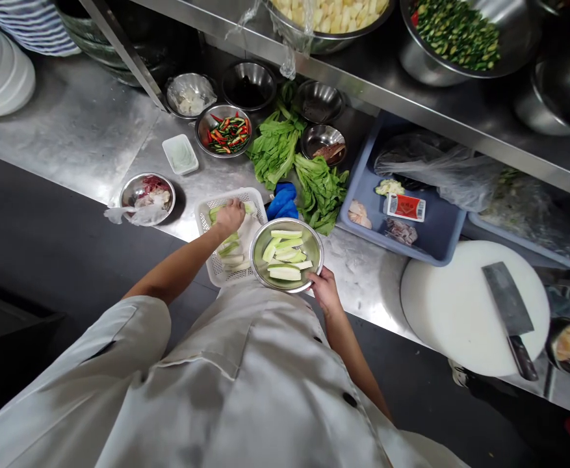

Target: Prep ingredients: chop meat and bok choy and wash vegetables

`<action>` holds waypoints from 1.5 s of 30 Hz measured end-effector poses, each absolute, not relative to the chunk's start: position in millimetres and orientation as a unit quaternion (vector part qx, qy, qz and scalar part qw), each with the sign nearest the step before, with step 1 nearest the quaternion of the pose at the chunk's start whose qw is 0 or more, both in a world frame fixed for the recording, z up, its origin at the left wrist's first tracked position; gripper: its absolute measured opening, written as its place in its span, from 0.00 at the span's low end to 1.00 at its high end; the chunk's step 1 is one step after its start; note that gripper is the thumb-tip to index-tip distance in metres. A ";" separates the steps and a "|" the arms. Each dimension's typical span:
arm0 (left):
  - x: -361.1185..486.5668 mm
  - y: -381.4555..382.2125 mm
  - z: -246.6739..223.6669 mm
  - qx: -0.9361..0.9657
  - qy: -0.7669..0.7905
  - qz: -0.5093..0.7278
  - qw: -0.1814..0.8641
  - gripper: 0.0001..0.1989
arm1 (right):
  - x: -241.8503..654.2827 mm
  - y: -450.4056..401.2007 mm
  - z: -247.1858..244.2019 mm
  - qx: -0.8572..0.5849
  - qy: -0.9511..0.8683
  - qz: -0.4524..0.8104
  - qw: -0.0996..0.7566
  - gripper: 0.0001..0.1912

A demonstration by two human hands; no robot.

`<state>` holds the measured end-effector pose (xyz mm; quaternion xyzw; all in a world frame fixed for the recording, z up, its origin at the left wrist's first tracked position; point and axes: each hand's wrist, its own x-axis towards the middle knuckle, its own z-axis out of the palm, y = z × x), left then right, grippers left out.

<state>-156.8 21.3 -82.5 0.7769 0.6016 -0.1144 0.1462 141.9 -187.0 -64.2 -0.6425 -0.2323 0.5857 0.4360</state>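
Observation:
My right hand [324, 289] grips the rim of a metal bowl [318, 263], thumb at the edge. In the bowl lie several pale green-and-white vegetable strips [287, 253]. My left hand [231, 218] is over a white perforated basket [212, 270], its fingers curled closed; whatever they hold is hidden. More of the vegetable strips [231, 248] lie in the basket beside a white sheet or bag [249, 237]. The bowl overlaps the basket's right edge, close against my white jacket.
Behind are leafy greens [277, 146], a blue cloth-like item [283, 201] and a bowl of cut chillies [226, 133]. A meat bowl [147, 195] stands left. Right are a blue-grey bin [440, 250] and a round cutting board [440, 312] bearing a cleaver [509, 299]. A steel shelf [362, 84] overhangs.

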 end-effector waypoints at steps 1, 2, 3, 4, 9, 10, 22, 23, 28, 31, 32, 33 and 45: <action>-154.4 19.3 -85.5 0.771 0.611 -0.114 0.139 0.26 | 143.8 -189.6 -65.0 -0.646 -0.229 0.581 0.439 0.14; -152.3 17.7 -87.4 0.765 0.619 -0.113 0.134 0.26 | 145.6 -192.2 -65.6 -0.650 -0.224 0.577 0.441 0.14; -150.7 16.7 -88.4 0.763 0.624 -0.111 0.129 0.27 | 147.1 -194.8 -66.0 -0.654 -0.218 0.572 0.444 0.15; -149.8 16.3 -88.6 0.762 0.626 -0.107 0.126 0.27 | 148.3 -197.1 -66.1 -0.658 -0.211 0.568 0.448 0.15; -161.1 23.3 -81.0 0.722 0.657 -0.043 0.213 0.27 | 148.6 -202.9 -62.7 -0.664 -0.188 0.559 0.460 0.14; -167.4 26.7 -77.4 0.706 0.666 -0.026 0.240 0.26 | 148.1 -202.9 -61.7 -0.663 -0.187 0.559 0.461 0.14; -176.4 0.6 -17.2 0.560 0.441 0.295 0.636 0.27 | 128.8 -181.7 -56.3 -0.638 -0.235 0.582 0.446 0.13; -162.8 -8.3 -16.9 0.593 0.447 0.264 0.615 0.26 | 125.3 -177.3 -55.6 -0.637 -0.244 0.584 0.440 0.13; -110.6 -54.9 -15.1 0.794 0.469 0.132 0.362 0.20 | 113.0 -162.5 -54.9 -0.636 -0.283 0.591 0.408 0.14; -112.9 -71.1 -8.5 0.808 0.488 0.157 0.291 0.20 | 113.0 -162.5 -57.4 -0.630 -0.280 0.603 0.401 0.14; -120.4 -71.6 -7.1 0.797 0.503 0.177 0.284 0.19 | 114.8 -163.9 -58.4 -0.628 -0.276 0.606 0.404 0.14; -130.6 -69.6 -7.2 0.779 0.526 0.195 0.280 0.18 | 117.7 -166.1 -59.2 -0.626 -0.270 0.607 0.409 0.14; -164.8 -105.2 -100.2 0.828 0.466 -0.136 0.281 0.13 | 198.3 -209.9 -74.8 -0.677 -0.180 0.514 0.495 0.17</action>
